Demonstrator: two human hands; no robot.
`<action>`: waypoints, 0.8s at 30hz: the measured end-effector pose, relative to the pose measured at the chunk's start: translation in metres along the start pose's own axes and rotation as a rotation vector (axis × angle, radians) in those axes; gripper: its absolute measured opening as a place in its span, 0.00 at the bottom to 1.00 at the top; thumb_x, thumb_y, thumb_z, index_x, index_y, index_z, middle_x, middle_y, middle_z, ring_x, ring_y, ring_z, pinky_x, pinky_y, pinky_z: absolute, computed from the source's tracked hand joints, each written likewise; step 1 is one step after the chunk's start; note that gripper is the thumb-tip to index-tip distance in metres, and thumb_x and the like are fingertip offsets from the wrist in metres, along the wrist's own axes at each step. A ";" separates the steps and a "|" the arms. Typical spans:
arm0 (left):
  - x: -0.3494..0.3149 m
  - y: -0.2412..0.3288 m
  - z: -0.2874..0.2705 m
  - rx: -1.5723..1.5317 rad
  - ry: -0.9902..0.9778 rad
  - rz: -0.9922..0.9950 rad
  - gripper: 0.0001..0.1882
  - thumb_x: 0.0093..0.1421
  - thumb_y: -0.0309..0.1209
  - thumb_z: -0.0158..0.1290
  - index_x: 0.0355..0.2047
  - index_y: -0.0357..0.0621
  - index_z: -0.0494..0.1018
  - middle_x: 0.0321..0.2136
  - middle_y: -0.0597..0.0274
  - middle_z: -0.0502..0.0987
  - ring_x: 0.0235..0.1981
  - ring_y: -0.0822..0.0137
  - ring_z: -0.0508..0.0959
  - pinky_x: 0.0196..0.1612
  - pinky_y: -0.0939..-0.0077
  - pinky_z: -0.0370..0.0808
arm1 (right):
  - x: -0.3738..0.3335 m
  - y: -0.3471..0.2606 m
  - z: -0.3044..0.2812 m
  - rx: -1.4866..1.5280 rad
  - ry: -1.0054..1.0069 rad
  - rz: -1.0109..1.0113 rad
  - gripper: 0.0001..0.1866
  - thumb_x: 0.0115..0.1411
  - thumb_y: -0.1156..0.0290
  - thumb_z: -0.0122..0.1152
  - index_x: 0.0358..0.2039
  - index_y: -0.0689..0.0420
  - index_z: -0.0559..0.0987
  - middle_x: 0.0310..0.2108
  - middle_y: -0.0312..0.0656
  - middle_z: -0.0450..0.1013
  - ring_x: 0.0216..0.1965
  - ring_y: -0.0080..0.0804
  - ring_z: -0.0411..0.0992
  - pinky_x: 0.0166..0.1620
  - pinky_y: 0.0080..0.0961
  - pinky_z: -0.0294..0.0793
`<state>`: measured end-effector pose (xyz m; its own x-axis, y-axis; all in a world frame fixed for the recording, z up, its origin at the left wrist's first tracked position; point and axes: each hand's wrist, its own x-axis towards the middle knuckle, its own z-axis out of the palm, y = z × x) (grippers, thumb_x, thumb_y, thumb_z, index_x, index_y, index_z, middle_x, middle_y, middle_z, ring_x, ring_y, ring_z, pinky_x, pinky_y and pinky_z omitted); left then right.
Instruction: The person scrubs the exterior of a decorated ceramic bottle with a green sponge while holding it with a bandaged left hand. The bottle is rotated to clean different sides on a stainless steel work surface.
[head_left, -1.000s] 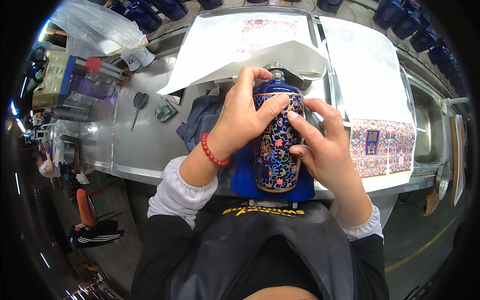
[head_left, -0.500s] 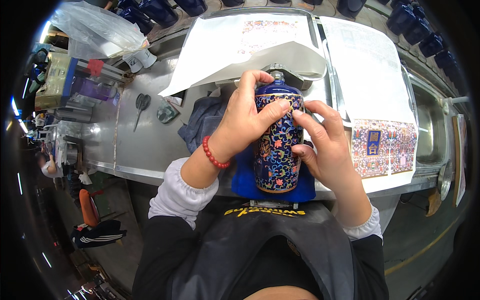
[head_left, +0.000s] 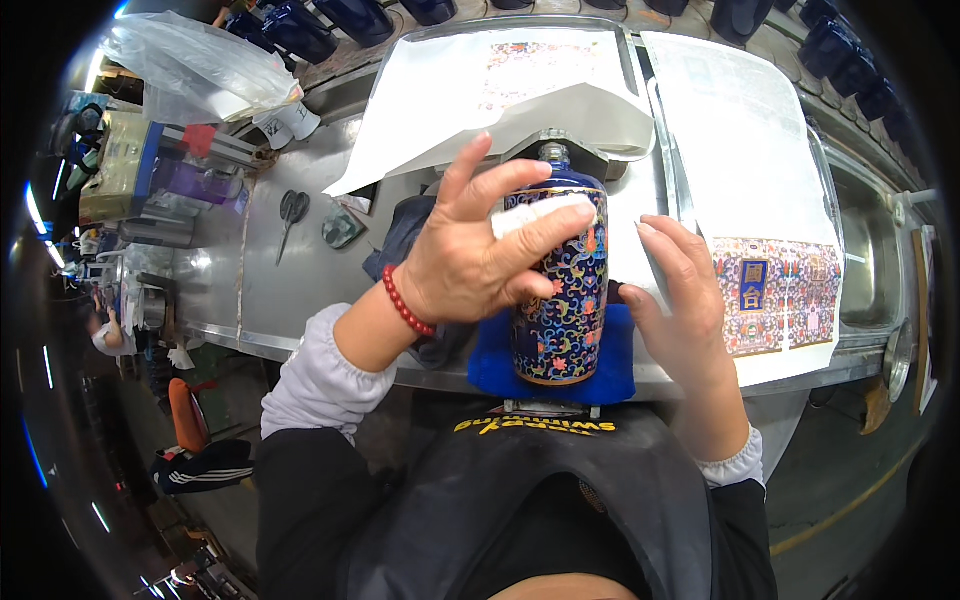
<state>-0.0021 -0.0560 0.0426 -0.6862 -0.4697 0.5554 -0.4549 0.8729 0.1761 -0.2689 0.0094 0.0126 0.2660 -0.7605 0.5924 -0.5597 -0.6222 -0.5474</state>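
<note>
A dark blue bottle [head_left: 575, 335] with a colourful floral pattern and gold rims stretches away from me, its neck at the far end. Blue cloth [head_left: 488, 375] lies beneath its near end. My left hand [head_left: 465, 240], with red beads at the wrist, is over the bottle's upper left side, fingers spread. Its index fingertip lies over the pattern. Between index and middle finger shows a small white piece [head_left: 515, 215]; whether the hand holds it or only covers it, I cannot tell. My right hand [head_left: 685, 290], fingers apart, hovers just right of the bottle, holding nothing visible.
White sheets, one with a printed floral design [head_left: 780, 295], lie to the right; another sheet [head_left: 440, 100] covers a tray at the back. Scissors [head_left: 290, 220] and a dark grey cloth [head_left: 400, 240] are left. Several blue bottles [head_left: 300, 35] line the far side. A sink [head_left: 870, 260] is right.
My left hand has shifted left and spread its fingers, bringing the white piece into sight. My right hand has come off the bottle and moved right.
</note>
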 end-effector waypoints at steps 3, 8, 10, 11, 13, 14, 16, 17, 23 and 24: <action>0.007 -0.011 0.003 -0.038 0.004 0.042 0.29 0.71 0.58 0.43 0.58 0.55 0.80 0.45 0.64 0.83 0.59 0.61 0.75 0.76 0.49 0.48 | -0.001 -0.001 -0.001 -0.006 0.012 0.007 0.29 0.57 0.74 0.71 0.59 0.64 0.73 0.56 0.57 0.73 0.55 0.54 0.74 0.56 0.43 0.75; 0.003 0.000 -0.001 -0.007 0.020 0.031 0.28 0.72 0.57 0.43 0.57 0.56 0.81 0.48 0.67 0.83 0.58 0.63 0.75 0.76 0.50 0.48 | -0.004 -0.001 -0.007 -0.016 0.034 -0.015 0.26 0.61 0.70 0.70 0.58 0.65 0.74 0.54 0.57 0.73 0.52 0.55 0.74 0.54 0.43 0.74; -0.004 0.012 -0.004 -0.017 0.033 0.057 0.28 0.72 0.57 0.43 0.55 0.55 0.82 0.49 0.70 0.83 0.57 0.64 0.74 0.76 0.51 0.49 | -0.006 -0.002 -0.008 -0.015 0.054 -0.019 0.26 0.61 0.70 0.70 0.58 0.65 0.74 0.54 0.57 0.74 0.52 0.55 0.74 0.55 0.43 0.74; -0.006 0.015 -0.004 -0.035 0.046 0.057 0.28 0.72 0.58 0.43 0.55 0.55 0.82 0.48 0.71 0.82 0.56 0.63 0.74 0.76 0.51 0.50 | -0.007 -0.002 -0.009 -0.007 0.076 -0.036 0.26 0.61 0.70 0.70 0.58 0.65 0.74 0.54 0.57 0.74 0.52 0.54 0.74 0.55 0.43 0.74; -0.005 0.009 -0.003 -0.038 0.069 0.032 0.28 0.72 0.58 0.43 0.54 0.56 0.82 0.48 0.70 0.82 0.55 0.63 0.75 0.76 0.51 0.51 | -0.008 -0.002 -0.009 -0.009 0.056 -0.003 0.26 0.61 0.70 0.70 0.58 0.65 0.75 0.54 0.57 0.74 0.52 0.54 0.74 0.55 0.43 0.74; -0.002 0.004 -0.001 -0.015 0.051 0.041 0.26 0.72 0.57 0.44 0.54 0.56 0.82 0.46 0.68 0.82 0.53 0.63 0.75 0.76 0.50 0.51 | -0.009 -0.003 -0.010 -0.007 0.053 0.000 0.26 0.61 0.70 0.70 0.58 0.65 0.75 0.54 0.57 0.74 0.53 0.54 0.74 0.55 0.43 0.74; 0.005 -0.007 0.002 0.016 0.047 0.047 0.26 0.72 0.55 0.46 0.54 0.56 0.83 0.44 0.65 0.82 0.53 0.62 0.75 0.76 0.49 0.51 | -0.010 -0.003 -0.010 -0.012 0.045 -0.012 0.26 0.61 0.71 0.70 0.58 0.65 0.75 0.54 0.57 0.74 0.53 0.54 0.74 0.55 0.43 0.74; 0.006 -0.009 0.003 0.018 0.032 0.028 0.25 0.72 0.55 0.46 0.54 0.56 0.82 0.44 0.65 0.82 0.53 0.62 0.75 0.76 0.49 0.51 | -0.010 -0.003 -0.011 -0.019 0.031 0.001 0.26 0.61 0.71 0.70 0.58 0.65 0.75 0.54 0.57 0.74 0.53 0.54 0.74 0.55 0.42 0.74; -0.010 0.016 -0.003 -0.022 0.048 0.072 0.27 0.72 0.58 0.44 0.54 0.56 0.83 0.49 0.73 0.82 0.56 0.65 0.73 0.76 0.51 0.52 | -0.012 -0.002 -0.017 -0.002 0.092 -0.010 0.26 0.62 0.71 0.69 0.58 0.66 0.74 0.54 0.57 0.74 0.52 0.54 0.74 0.55 0.42 0.75; -0.011 0.014 -0.003 -0.038 0.038 0.030 0.27 0.72 0.57 0.44 0.54 0.56 0.83 0.48 0.71 0.82 0.55 0.65 0.73 0.75 0.51 0.52 | -0.012 -0.002 -0.017 -0.014 0.069 0.003 0.26 0.62 0.71 0.69 0.58 0.66 0.74 0.54 0.57 0.74 0.52 0.54 0.74 0.55 0.42 0.75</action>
<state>0.0008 -0.0380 0.0416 -0.6771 -0.4384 0.5910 -0.4119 0.8914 0.1894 -0.2846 0.0230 0.0168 0.2101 -0.7474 0.6303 -0.5713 -0.6170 -0.5412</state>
